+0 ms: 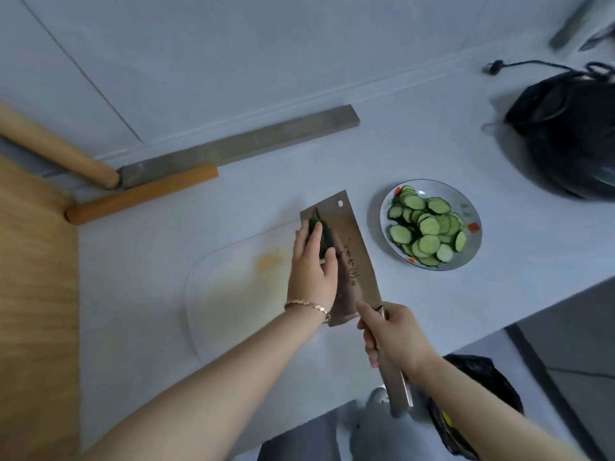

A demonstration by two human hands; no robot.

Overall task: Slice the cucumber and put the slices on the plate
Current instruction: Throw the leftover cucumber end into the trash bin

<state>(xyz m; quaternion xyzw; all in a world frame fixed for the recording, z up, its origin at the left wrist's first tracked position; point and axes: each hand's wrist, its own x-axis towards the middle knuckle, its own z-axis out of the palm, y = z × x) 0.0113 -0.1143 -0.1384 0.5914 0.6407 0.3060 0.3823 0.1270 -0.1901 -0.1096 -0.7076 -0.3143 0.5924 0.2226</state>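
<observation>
While the right hand (389, 334) grips the cleaver (352, 261) by its handle, fingers closed round it and thumb laid forward toward the blade, the left hand (312, 264) lies flat on the blade's broad face. The left fingers are extended and held together. With the thumb, they press a dark-green piece of cucumber (319, 232) against the steel near the blade's far end. Whether this is one piece or several cannot be told. Both forearms reach in from the near edge. The left wrist carries a bracelet (307, 306).

The blade faces broad side up over the right edge of a translucent cutting board (233, 294), which lies on a pale grey worktop (449, 311). The plate (471, 207) stands on the worktop just right of the blade, not touching it, and holds the cucumber slices (429, 224) in an overlapping heap. A wooden board (33, 294) covers the left side. At the back, by the pale wall, lie a rolling pin (56, 148), a long steel bar (249, 141) and a wooden stick (143, 194). A black bag (565, 138) sits at the far right. A second black bag (476, 394) shows below the near edge.

Count: two hands, one cleaver, one plate, one cutting board, one rolling pin, one steel bar, one stick, two bags. The slices overlap too closely for an exact count.
</observation>
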